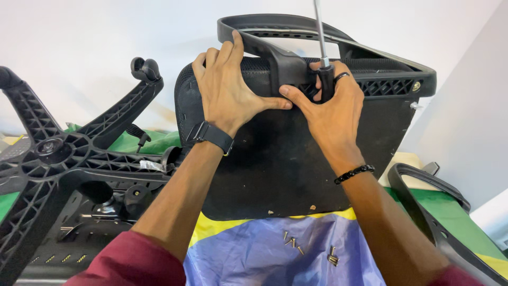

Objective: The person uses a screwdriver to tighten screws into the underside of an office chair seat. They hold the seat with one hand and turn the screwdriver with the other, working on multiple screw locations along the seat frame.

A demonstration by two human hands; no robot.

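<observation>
A pale wall stands behind a worktop [450,212] covered in green, yellow and blue sheeting. Upright on it is the black underside of a chair seat [286,164], with a curved black armrest [296,32] fitted along its top edge. The left hand [227,87], a dark watch on its wrist, lies spread over the seat's upper edge, fingers hooked over the armrest bracket and thumb stretched sideways to meet the right thumb. The right hand [330,108], just beside it, is closed around the black handle of a screwdriver [324,69], whose metal shaft rises above it. Below both wrists, loose screws [296,244] lie on the blue sheet. Well left of the left hand lies a black star-shaped chair base [58,153]; another armrest [428,206] rests beside the right forearm.
</observation>
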